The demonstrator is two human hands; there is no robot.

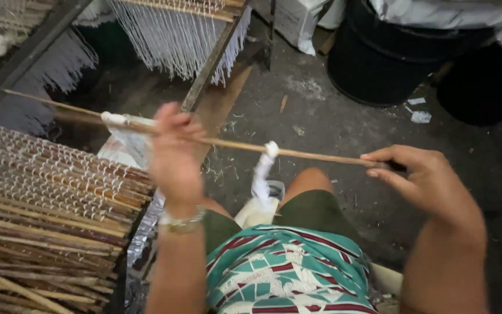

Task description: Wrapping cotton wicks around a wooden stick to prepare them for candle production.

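Head cam looking straight down. Person's holding a long thin wooden stick (228,142) across the lap, running from abt 10 o'clock to 3 o'clock in the frame. Left hand (174,152) is curled closed around the stick near its middle, knuckles up, w/ a beaded bracelet (182,222) on the wrist. Right hand (422,174) pinches the stick's right end btwn thumb and fingertips, so closed on it too.

Two wads of white stringy stuff on the stick: one white clump (113,118) just left of the left hand, and a white strand (262,171) hanging off the stick btwn the two hands, dropping down toward the knees. Can't tell what the material is tbh, looks wet or pasty.

At 8 o'clock there's a stack of similar sticks (47,203) w/ white strands across them, lying on a dark frame. At 12 o'clock a rack of white strands (175,40) hangs down like a curtain. Black round bin (390,64) at 1-2 o'clock on the grey concrete floor (321,116). Person wears dark green shorts (315,212) and a teal/red patterned shirt (286,273) at 6 o'clock.
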